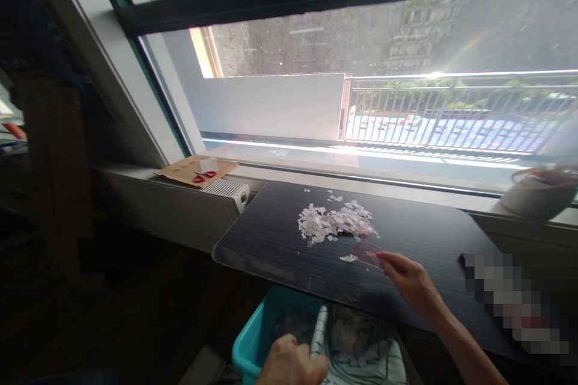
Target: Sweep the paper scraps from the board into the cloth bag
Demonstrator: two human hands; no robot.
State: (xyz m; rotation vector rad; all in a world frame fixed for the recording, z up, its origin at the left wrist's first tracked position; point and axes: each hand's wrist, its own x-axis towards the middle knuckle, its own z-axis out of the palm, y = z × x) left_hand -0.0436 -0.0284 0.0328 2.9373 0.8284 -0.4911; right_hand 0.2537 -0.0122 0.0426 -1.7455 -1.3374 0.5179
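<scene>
My right hand (409, 283) pinches a clear, pink-lined half-round plastic piece, which looks like a protractor (369, 254), low over the dark table (419, 225). A small scrap of white paper (347, 258) lies at its left end. Just beyond it is a loose heap of small cut paper pieces (334, 221). Below the table's front edge, my left hand (293, 362) is closed on the edge of a white bag with dark stripes (383, 367). Crumpled, see-through material shows inside the bag. A teal bin (253, 337) stands beside it, partly hidden by my hand.
Red-handled scissors (205, 176) and a small white box (208, 164) rest on a brown paper envelope (180, 169) on the sill. A pale rounded pot (537, 192) stands at the right by the window. A blurred-out object (510, 307) lies on the table's right side.
</scene>
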